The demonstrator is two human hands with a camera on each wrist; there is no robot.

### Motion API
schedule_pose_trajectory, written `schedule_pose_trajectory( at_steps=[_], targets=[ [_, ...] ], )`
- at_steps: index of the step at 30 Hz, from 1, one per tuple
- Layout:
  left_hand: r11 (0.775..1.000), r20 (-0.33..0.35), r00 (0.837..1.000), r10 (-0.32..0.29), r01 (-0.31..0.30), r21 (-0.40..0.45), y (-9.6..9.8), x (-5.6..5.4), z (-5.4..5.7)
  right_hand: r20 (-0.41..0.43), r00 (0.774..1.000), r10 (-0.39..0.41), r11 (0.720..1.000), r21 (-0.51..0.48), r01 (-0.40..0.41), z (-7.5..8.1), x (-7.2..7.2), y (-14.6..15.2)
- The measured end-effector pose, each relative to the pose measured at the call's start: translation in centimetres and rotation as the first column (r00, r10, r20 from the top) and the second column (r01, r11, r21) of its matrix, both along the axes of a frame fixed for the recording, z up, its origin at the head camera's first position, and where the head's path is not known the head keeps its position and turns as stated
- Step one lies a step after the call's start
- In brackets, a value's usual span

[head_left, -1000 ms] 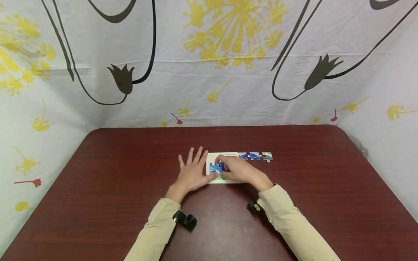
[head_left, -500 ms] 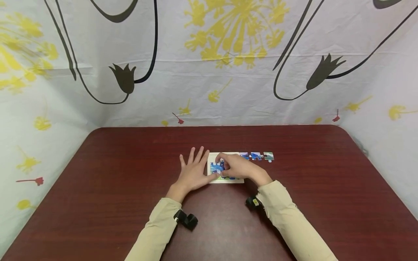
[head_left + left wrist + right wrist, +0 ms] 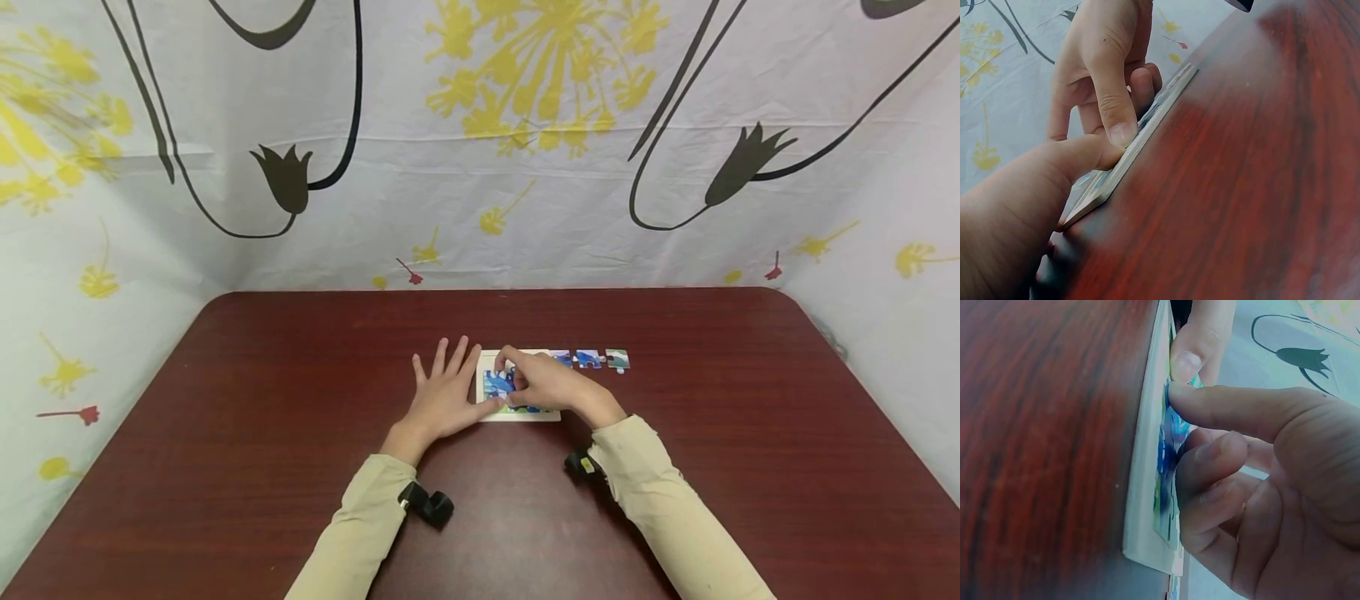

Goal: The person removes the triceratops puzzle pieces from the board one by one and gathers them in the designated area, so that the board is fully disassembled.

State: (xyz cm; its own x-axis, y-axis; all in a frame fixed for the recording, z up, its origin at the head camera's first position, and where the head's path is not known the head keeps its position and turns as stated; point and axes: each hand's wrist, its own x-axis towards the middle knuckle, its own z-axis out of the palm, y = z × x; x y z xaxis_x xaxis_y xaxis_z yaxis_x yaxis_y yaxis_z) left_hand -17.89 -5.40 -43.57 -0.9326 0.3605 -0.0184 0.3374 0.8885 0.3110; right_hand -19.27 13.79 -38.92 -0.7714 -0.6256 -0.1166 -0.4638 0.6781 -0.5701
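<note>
- The puzzle tray (image 3: pixel 536 417), white-rimmed, is lying flat on the dark red table (image 3: pixel 262 400), with both hands reaching over it.
- The left hand (image 3: pixel 442 402) is resting at the tray's left side, its fingers spreading over the table and its thumb touching the tray's near left part; this grip is standing wide.
- The right hand (image 3: pixel 551 385) is curling over the tray's middle and hiding much of its right part. Its grip is keeping narrow, thumb and bent fingers pinching a blue puzzle piece (image 3: pixel 1175 428) inside the tray; whether that piece is lying fully seated, the views are not telling.
- The right thumb is sitting just beside the left thumb, above the tray's near part.
- Fitted pieces (image 3: pixel 496 382) in blue and green are showing in the tray's left part.
- Three loose pieces (image 3: pixel 588 358) are lying in a row right of the tray, level with its far edge.
- A patterned cloth (image 3: pixel 450 192) is hanging beyond the tray.
</note>
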Motion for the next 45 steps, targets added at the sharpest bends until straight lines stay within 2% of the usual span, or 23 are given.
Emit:
schedule_pose_trajectory(
  at_steps=[7, 18, 28, 45],
  targets=[
    [1.0, -0.011, 1.0, -0.007, 0.007, 0.011, -0.05, -0.09, -0.03, 0.003, 1.0, 0.015, 1.0, -0.003, -0.015, 0.07, 0.13, -0.09],
    [1.0, 0.002, 1.0, -0.011, 0.011, 0.005, 0.01, -0.03, 0.02, -0.125, 0.992, 0.005, 1.0, -0.015, -0.007, -0.08, 0.13, -0.09],
    [1.0, 0.0, 1.0, -0.01, 0.01, 0.019, -0.08, -0.03, 0.12, -0.131, 0.991, -0.018, 0.999, -0.041, 0.013, -0.27, 0.06, -0.02],
    [0.999, 0.014, 1.0, -0.008, 0.008, 0.035, -0.23, 0.1, 0.26, -0.236, 0.971, 0.029, 0.999, -0.013, -0.033, -0.2, -0.14, -0.31]
  ],
)
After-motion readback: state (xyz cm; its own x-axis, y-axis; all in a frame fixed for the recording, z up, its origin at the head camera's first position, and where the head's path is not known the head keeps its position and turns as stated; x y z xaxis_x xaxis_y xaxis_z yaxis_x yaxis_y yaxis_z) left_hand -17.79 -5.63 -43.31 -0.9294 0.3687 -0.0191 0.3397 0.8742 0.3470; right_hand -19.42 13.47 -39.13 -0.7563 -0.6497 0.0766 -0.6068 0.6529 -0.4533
